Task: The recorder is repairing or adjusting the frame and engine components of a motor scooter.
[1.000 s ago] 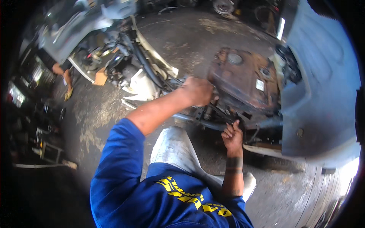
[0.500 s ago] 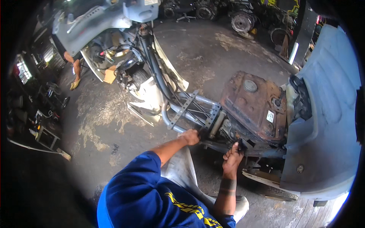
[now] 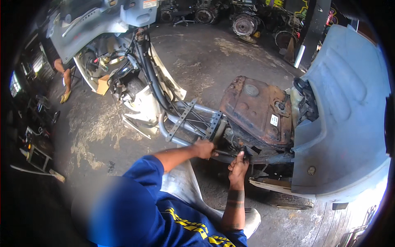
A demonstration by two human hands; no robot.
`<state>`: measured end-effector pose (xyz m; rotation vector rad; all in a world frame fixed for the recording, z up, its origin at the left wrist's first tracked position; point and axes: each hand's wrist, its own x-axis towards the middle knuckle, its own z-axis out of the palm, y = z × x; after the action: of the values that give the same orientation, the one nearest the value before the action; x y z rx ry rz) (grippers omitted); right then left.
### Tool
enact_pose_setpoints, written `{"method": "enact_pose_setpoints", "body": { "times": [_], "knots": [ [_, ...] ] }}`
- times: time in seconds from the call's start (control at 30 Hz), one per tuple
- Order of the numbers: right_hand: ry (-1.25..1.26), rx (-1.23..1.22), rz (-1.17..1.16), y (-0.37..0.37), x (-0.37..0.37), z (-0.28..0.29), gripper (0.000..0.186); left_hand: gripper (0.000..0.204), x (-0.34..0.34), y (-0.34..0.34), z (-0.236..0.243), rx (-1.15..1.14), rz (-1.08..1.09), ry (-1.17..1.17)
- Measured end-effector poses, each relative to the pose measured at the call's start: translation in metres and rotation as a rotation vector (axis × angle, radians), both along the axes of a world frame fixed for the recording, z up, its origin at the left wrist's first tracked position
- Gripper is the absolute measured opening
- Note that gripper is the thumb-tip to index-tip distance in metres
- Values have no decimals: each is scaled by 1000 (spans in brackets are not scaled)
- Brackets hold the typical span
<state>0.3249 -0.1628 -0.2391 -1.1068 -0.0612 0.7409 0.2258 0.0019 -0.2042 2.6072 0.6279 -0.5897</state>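
Observation:
My left hand [image 3: 203, 148] is closed at the near side of the scooter frame [image 3: 163, 128], beside the dark drilled crossbar [image 3: 214, 125]. What its fingers hold is hidden. My right hand [image 3: 238, 168] is a fist with the thumb up, pressed on a small dark part [image 3: 246, 153] by the lower frame rail. I cannot make out what that part is. Beyond both hands a rusty brown fuel tank [image 3: 251, 110] sits on the rear of the frame, with a round cap [image 3: 251, 90] and a white label.
A blue-grey body panel [image 3: 345, 94] rises at the right, above the rear tyre [image 3: 293, 201]. The front cover [image 3: 94, 31] and white panels stand at the far left. Another person's leg [image 3: 66, 80] shows at the left edge. Engine parts [image 3: 244, 25] line the back.
The whole view has shifted, so the scooter sits further left in it. Against the frame, my left hand has moved right, closer to my right hand. My right hand stays at about the same spot.

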Motion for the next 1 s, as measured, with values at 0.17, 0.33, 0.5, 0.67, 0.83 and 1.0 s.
{"method": "enact_pose_setpoints", "body": {
  "times": [0.17,0.33,0.5,0.67,0.83,1.0],
  "knots": [
    [234,144,17,-23,15,0,42,28,3,-22,138,405,-239,-213],
    [584,439,174,-31,29,-21,37,26,13,-61,181,500,-424,-290],
    [201,119,27,-7,4,-1,39,66,-6,5,71,235,189,-198],
    [-781,-372,-326,9,10,-39,40,65,13,4,-64,78,403,-285],
    [-659,-386,-225,-1,13,-38,47,65,10,8,11,157,276,-239],
    [-437,-309,-248,10,18,-58,47,65,16,-9,110,302,40,-165]
  ]
}}
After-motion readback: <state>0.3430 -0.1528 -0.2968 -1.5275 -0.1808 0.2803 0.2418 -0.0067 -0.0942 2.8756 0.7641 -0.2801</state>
